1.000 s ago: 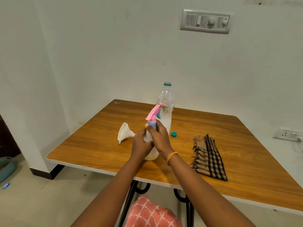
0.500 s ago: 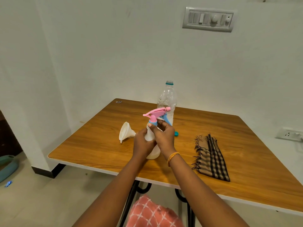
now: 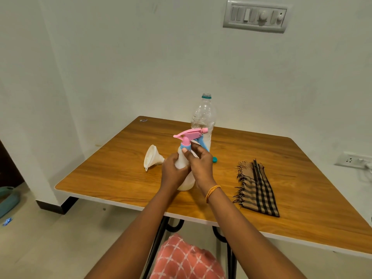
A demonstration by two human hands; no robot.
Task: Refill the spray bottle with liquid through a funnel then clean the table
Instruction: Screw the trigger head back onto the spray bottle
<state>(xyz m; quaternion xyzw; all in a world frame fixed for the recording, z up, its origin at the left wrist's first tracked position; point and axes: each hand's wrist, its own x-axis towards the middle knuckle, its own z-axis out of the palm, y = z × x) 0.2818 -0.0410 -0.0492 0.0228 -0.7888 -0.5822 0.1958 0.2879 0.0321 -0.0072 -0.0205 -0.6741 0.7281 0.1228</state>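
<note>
A white spray bottle [image 3: 186, 183] stands on the wooden table [image 3: 120, 178], near its front edge. Its pink and blue spray head [image 3: 191, 135] sits on top, nozzle pointing right. My left hand [image 3: 174, 173] wraps around the bottle's body. My right hand [image 3: 201, 164] pinches the blue collar under the spray head. A white funnel [image 3: 152, 159] lies on its side just left of the bottle. Behind stands an uncapped clear plastic bottle [image 3: 203, 117] with a little liquid. Its teal cap [image 3: 215, 159] lies by my right hand.
A brown checked cloth [image 3: 256, 190] with fringes lies folded on the table to the right. A switch panel [image 3: 255, 16] and a wall socket [image 3: 352, 160] are on the white walls. Black table legs and a red patterned garment show below the front edge.
The spray head has turned on the bottle neck: its nozzle pointed up and away, now it points right. My right hand's fingers shifted on the collar; my left hand stays on the body.
</note>
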